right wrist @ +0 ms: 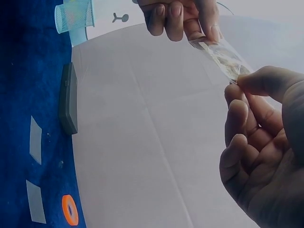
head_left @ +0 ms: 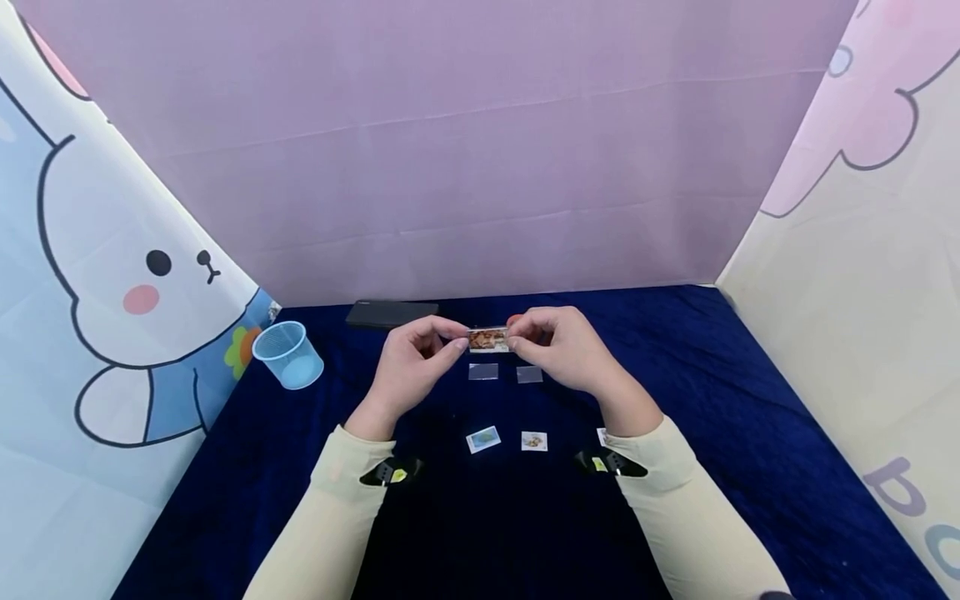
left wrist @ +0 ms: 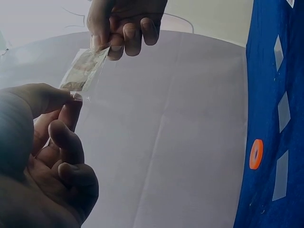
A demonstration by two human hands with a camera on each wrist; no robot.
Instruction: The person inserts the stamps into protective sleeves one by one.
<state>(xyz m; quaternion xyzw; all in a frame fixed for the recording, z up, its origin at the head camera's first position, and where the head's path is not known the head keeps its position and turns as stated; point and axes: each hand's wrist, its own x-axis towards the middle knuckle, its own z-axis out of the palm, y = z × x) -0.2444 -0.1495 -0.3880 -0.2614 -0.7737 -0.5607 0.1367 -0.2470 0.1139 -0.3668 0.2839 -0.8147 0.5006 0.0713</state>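
Observation:
Between the two hands, a small clear plastic sleeve with a brown-and-cream printed stamp-like picture (head_left: 488,339) is held up above the table. My left hand (head_left: 416,358) pinches one end between thumb and index finger. The opposite end is pinched by my right hand (head_left: 562,350) in the same way. In the left wrist view, the clear sleeve (left wrist: 85,71) slants between the two hands, its transparent edge reaching past the picture. Two flat clear sleeves (head_left: 483,372) lie on the cloth just below the hands in the head view.
Small printed pictures (head_left: 534,441) lie nearer me, one partly behind my right wrist. An orange tape roll (right wrist: 70,210) rests behind the sleeves. At the back stands a flat black case (head_left: 392,313); a light-blue mesh basket (head_left: 288,354) is at the left. Dark blue cloth (head_left: 720,400) covers the table.

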